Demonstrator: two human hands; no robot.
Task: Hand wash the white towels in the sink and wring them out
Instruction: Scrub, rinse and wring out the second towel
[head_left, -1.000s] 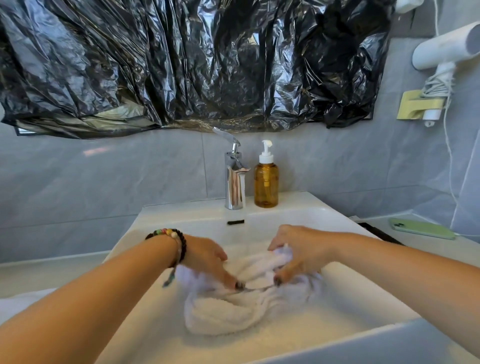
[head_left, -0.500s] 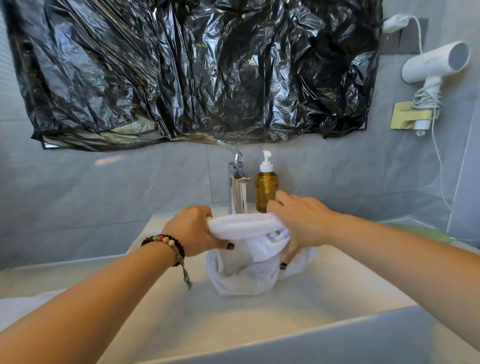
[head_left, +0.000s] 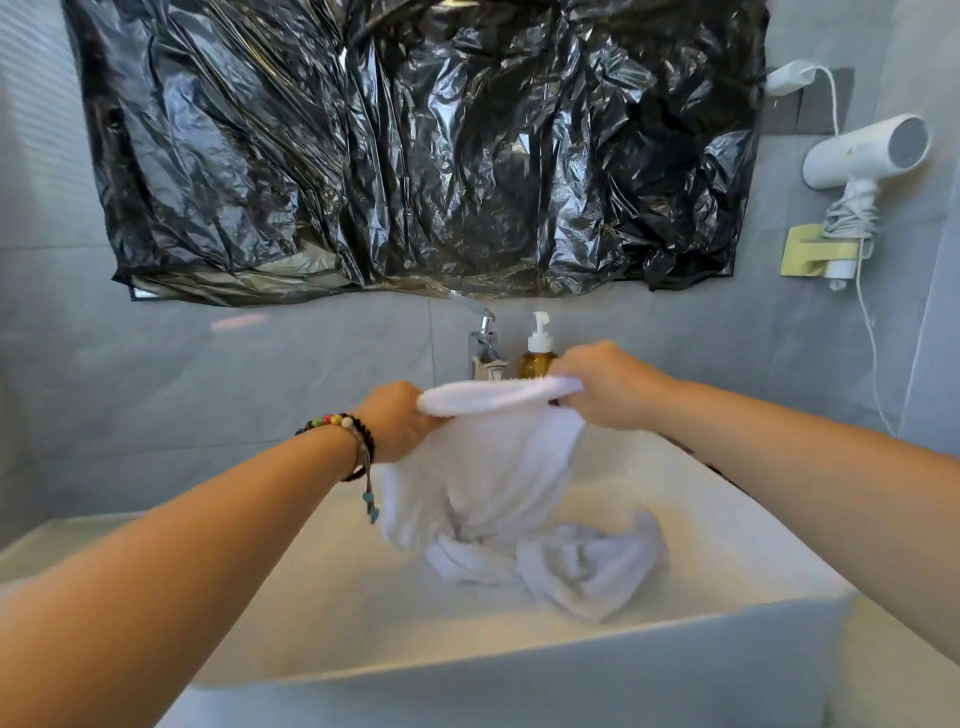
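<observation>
Towel (head_left: 493, 467) is being held up over the sink (head_left: 649, 649), its top edge stretched roughly level between both hands, long axis running left to right. Left hand (head_left: 397, 421) is gripping the left end, fingers curled round the fabric; right hand (head_left: 605, 387) is pinching the right end, slightly higher and farther back, near the soap dispenser (head_left: 538, 348) and tap (head_left: 483, 338). Lower part is hanging down and bunching on the basin floor, trailing toward the right. Judgement: wringing is probably coming next; with each hand at 1 end of the axis, opposite twisting should work. Whether water is lying in the basin cannot be told.
</observation>
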